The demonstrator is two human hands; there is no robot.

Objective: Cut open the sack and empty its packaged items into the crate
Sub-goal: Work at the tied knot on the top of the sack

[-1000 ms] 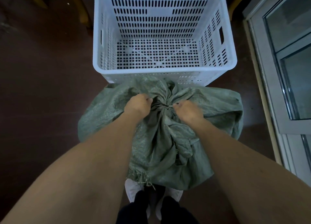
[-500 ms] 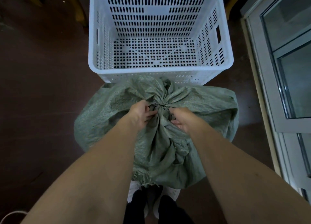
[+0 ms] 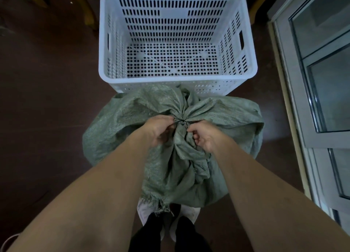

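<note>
We see the green woven sack [image 3: 217, 117] standing on the dark floor [image 3: 47, 100], its far side pressed against the near wall of the white crate [image 3: 178, 79]. Its mouth is gathered into a tight neck and bound by a thin dark tie [image 3: 181, 121]; how the tie is knotted is too small for us to make out. The loose fabric above the neck flops toward us, and its frayed edge [image 3: 161, 207] hangs over the white shoes [image 3: 191, 214], hiding most of them. What is inside the sack stays hidden.

Our left hand [image 3: 157, 128] sits just left of the neck, fingers curled together with the tips pinched at the tie. Our right hand [image 3: 203, 136] sits just right of it, fingers bent inward and closed on the bunched cloth below the tie. We cannot tell whether either hand holds a blade; the fingertips are buried in folds.

The crate is perforated, and its far rim is cut off by the top of the frame. To the right a glass-panelled door [image 3: 322, 81] runs out of view. At the top corners, yellowish wooden legs [image 3: 85, 9] are only partly visible.
</note>
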